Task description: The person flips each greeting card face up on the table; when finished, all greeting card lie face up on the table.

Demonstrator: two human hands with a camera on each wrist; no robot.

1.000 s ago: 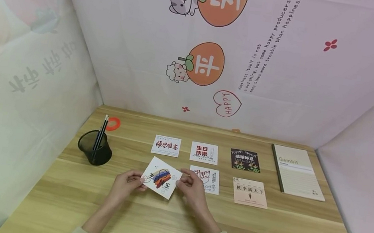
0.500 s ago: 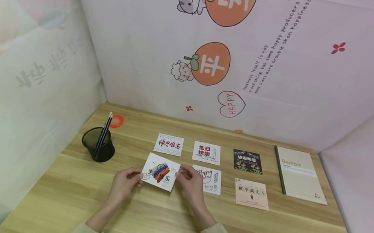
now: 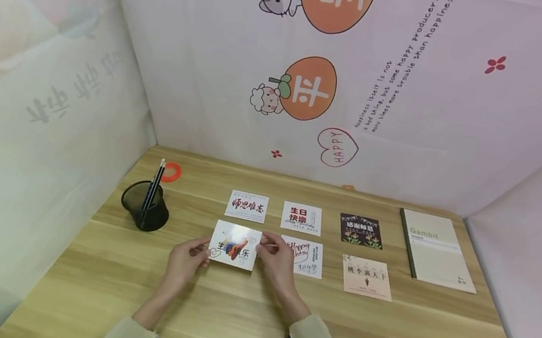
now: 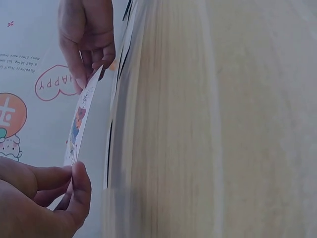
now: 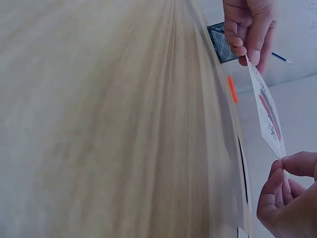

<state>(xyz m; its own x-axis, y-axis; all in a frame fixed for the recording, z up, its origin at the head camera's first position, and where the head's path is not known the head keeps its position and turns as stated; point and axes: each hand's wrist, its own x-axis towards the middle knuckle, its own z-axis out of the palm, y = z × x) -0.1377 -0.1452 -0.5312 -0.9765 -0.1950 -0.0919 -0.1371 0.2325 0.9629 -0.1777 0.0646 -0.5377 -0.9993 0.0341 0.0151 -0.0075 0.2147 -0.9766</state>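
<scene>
Both hands hold one white greeting card (image 3: 234, 245) with a colourful picture and dark lettering, raised off the table. The left hand (image 3: 185, 261) pinches its left edge between thumb and fingers; the right hand (image 3: 278, 260) pinches the right edge. In the left wrist view the card (image 4: 79, 124) appears nearly edge-on, with the left thumb and fingertips closed on its near end. From the right wrist, the card (image 5: 267, 111) shows the right hand (image 5: 290, 191) gripping its near corner. Just right of the held card lies a white card with red script (image 3: 309, 259), partly covered by the right hand.
Behind lie a white card with red characters (image 3: 247, 206), a birthday card (image 3: 302, 218) and a black card (image 3: 361, 231). A pink card (image 3: 367, 277) and a notebook (image 3: 440, 250) lie right. A mesh pen cup (image 3: 145, 207) and orange ring (image 3: 172, 172) stand left.
The held card has turned from a slant to nearly level, its right side rising, and both hands have kept their pinch on its edges. The head view has shifted slightly.
</scene>
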